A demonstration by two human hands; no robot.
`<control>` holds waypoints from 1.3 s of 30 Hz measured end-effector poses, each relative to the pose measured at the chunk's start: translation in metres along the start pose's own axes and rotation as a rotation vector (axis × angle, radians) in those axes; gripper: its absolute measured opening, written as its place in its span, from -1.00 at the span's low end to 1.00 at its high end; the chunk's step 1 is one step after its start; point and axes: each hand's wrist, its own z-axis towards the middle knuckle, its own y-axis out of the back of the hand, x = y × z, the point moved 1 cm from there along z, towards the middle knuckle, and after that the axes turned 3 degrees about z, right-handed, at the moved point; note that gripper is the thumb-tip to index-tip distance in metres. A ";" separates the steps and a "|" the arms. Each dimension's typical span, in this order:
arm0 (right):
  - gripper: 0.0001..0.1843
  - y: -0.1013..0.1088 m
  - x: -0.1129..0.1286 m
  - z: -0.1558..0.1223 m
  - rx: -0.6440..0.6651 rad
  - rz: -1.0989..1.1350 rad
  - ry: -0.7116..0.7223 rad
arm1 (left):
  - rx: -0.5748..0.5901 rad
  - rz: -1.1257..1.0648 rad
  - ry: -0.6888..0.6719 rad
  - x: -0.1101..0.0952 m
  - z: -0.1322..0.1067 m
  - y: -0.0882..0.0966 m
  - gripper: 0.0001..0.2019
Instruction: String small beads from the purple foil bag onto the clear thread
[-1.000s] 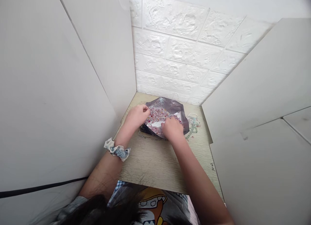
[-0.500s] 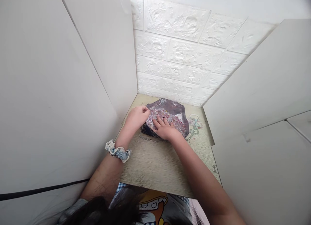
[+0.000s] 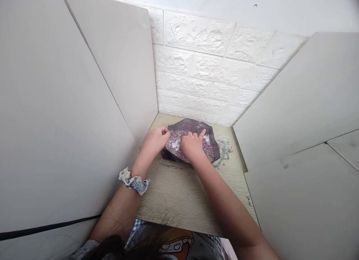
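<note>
Since half a second ago our right hand (image 3: 191,145) has pulled its spread fingers together and shifted deeper into the bag (image 3: 190,124); our left hand (image 3: 155,139) has kept its place.

- Far left: white panel (image 3: 56,103), black cable (image 3: 42,227) along its foot.
- Left wrist: scrunchie (image 3: 134,181), above the worktop (image 3: 179,196).
- Left hand: fingers pinched shut on the bag's left rim.
- Bag: purple, lying open at the back of the worktop, near the brick wall (image 3: 202,69). Beads (image 3: 173,142), pink and pale, heaped inside.
- Right hand: resting on the beads mid-bag, fingers curled, index finger (image 3: 202,133) stretched out. We cannot tell whether it holds any beads.
- Just right of the bag: a tangle of bead strands (image 3: 224,147) on the worktop.
- Far right: second white panel (image 3: 294,95).
</note>
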 end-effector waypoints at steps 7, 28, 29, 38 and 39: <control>-0.38 -0.016 0.008 0.008 0.137 0.137 0.127 | 0.013 -0.012 0.010 -0.001 0.001 -0.001 -0.79; -0.48 -0.009 0.008 0.008 0.082 0.080 0.255 | 0.048 -0.008 0.120 -0.002 0.002 0.008 -0.86; -0.48 -0.010 0.008 0.009 0.083 0.078 0.257 | 0.048 -0.012 0.116 -0.003 0.002 0.008 -0.86; -0.55 -0.018 0.012 0.007 0.015 0.055 0.282 | 0.050 -0.033 0.082 -0.003 0.001 0.006 -0.86; -0.57 -0.019 0.013 0.007 0.003 0.048 0.279 | 0.055 -0.032 0.078 -0.003 0.001 0.006 -0.86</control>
